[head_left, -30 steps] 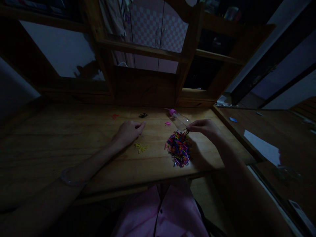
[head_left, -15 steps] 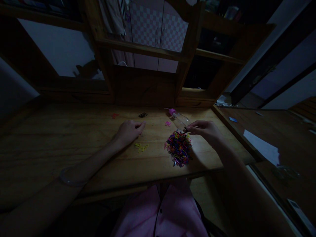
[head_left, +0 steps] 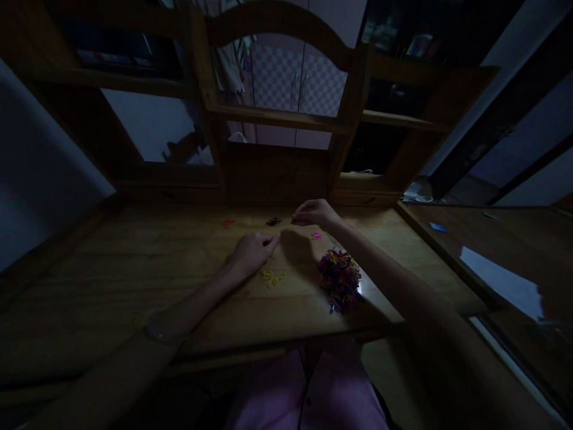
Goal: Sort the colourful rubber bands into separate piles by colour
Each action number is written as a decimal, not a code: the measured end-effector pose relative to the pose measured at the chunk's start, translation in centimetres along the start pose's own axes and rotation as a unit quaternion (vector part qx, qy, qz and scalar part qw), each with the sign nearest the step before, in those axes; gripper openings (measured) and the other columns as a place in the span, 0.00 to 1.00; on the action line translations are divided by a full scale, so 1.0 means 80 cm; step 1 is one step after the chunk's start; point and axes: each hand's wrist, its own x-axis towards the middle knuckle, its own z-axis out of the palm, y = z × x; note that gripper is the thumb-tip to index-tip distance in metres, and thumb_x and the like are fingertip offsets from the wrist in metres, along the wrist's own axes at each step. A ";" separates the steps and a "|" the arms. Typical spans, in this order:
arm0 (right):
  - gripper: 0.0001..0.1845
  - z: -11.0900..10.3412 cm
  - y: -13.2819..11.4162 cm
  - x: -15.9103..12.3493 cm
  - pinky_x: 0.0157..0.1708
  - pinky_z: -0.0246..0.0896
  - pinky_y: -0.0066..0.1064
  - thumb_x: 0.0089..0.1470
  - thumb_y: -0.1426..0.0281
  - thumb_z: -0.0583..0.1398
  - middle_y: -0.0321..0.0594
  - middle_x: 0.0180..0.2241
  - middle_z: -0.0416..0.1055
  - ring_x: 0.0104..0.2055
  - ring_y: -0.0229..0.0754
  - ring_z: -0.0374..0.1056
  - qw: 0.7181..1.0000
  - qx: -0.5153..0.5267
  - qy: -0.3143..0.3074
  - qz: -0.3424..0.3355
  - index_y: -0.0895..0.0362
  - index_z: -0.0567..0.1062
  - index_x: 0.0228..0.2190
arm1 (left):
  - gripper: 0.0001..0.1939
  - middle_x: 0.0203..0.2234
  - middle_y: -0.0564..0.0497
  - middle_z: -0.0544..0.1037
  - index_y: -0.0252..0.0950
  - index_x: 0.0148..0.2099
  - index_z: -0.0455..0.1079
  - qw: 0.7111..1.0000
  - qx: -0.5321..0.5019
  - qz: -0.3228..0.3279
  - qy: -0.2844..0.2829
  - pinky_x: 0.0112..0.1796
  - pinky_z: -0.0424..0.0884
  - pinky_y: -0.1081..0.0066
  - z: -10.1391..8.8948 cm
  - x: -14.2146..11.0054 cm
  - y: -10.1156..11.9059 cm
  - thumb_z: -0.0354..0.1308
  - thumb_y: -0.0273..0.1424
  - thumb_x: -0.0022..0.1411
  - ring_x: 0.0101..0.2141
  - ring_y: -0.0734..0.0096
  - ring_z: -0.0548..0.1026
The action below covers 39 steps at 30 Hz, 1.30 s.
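Observation:
My right hand (head_left: 316, 212) is above the far part of the table, thumb and fingertips pinched on a small black clip (head_left: 293, 221). Just left of it lies a little group of black clips (head_left: 273, 221). My left hand (head_left: 254, 255) rests on the wood with curled fingers; whether anything is inside cannot be seen. Yellow clips (head_left: 272, 278) lie close below that hand. A few pink clips (head_left: 316, 236) sit under the right wrist, and red-orange clips (head_left: 228, 223) lie farther left. Beside my right forearm is a heaped pile of mixed-colour clips (head_left: 340, 279).
A wooden shelf unit (head_left: 277, 173) rises along the back of the table (head_left: 179, 257). To the right, a lower brown surface holds a white paper sheet (head_left: 501, 280) and a small blue card (head_left: 437, 227).
My right hand has moved from the pile leftward and away from me, carrying the black clip towards the black group. The bottle is now hidden by my right arm. The view has shifted.

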 end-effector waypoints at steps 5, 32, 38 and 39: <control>0.10 0.050 0.011 0.078 0.31 0.71 0.26 0.38 0.68 0.73 0.36 0.23 0.76 0.28 0.38 0.74 0.996 -0.091 0.007 -0.010 0.59 0.80 0.24 | 0.27 0.15 0.51 0.70 0.36 0.22 0.69 1.000 -0.009 0.001 -0.008 0.26 0.54 0.70 -0.002 -0.002 0.003 0.45 0.45 0.67 0.20 0.69 0.67; 0.17 -0.118 0.008 -0.180 0.41 0.69 0.34 0.57 0.58 0.60 0.41 0.41 0.77 0.43 0.44 0.73 0.962 -0.257 -0.056 -0.077 0.53 0.79 0.42 | 0.26 0.15 0.53 0.68 0.35 0.21 0.66 1.000 0.014 0.016 0.000 0.26 0.52 0.72 0.006 -0.001 -0.004 0.46 0.43 0.67 0.20 0.72 0.67; 0.16 -0.134 0.067 -0.210 0.41 0.72 0.35 0.59 0.65 0.57 0.43 0.46 0.74 0.45 0.45 0.72 0.958 -0.273 0.001 -0.083 0.52 0.75 0.48 | 0.23 0.14 0.54 0.69 0.35 0.21 0.66 1.000 0.010 0.006 -0.008 0.26 0.53 0.72 0.008 0.000 -0.010 0.46 0.39 0.66 0.19 0.72 0.68; 0.17 -0.136 0.075 -0.211 0.41 0.72 0.35 0.59 0.67 0.56 0.44 0.47 0.73 0.45 0.45 0.72 0.954 -0.285 0.018 -0.095 0.53 0.74 0.49 | 0.22 0.14 0.54 0.69 0.35 0.21 0.66 1.000 0.010 0.004 -0.008 0.26 0.53 0.72 0.008 0.000 -0.010 0.46 0.38 0.65 0.19 0.71 0.68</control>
